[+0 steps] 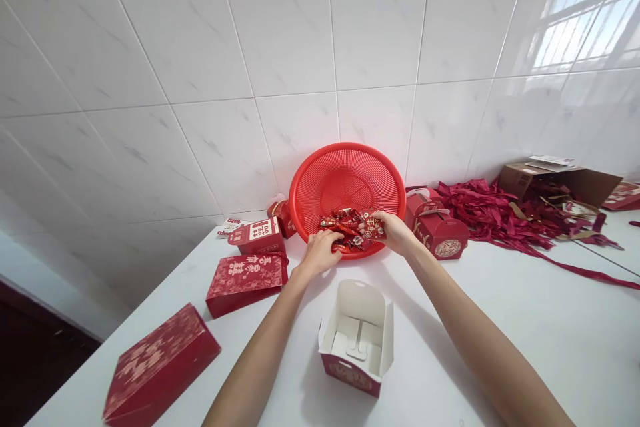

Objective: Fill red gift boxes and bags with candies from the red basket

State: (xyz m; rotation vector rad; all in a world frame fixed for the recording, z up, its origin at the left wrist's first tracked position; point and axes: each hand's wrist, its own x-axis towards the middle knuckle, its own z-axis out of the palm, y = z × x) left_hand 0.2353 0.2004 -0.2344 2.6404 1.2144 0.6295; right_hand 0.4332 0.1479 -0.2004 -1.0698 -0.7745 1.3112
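Note:
A red plastic basket (pixel 350 155) leans against the tiled wall, tilted towards me, with red-wrapped candies (pixel 345 219) gathered at its lower side. My left hand (pixel 323 251) reaches over the basket's front rim, its fingers curled among the candies; what they grip, if anything, is too small to tell. Held in my right hand (pixel 395 232) is a red packet (pixel 373 225) with light printed characters, above the right part of the candies. Between my forearms stands an open box (pixel 356 347), white inside and dark red outside, with nothing in it.
Red gift boxes (pixel 247 277) lie on the left of the white table (pixel 540 320); another (pixel 163 367) is nearer. Closed red boxes (pixel 443 233) stand right of the basket. Beyond them are a heap of crimson ribbons (pixel 493 217) and an open cardboard box (pixel 595 185).

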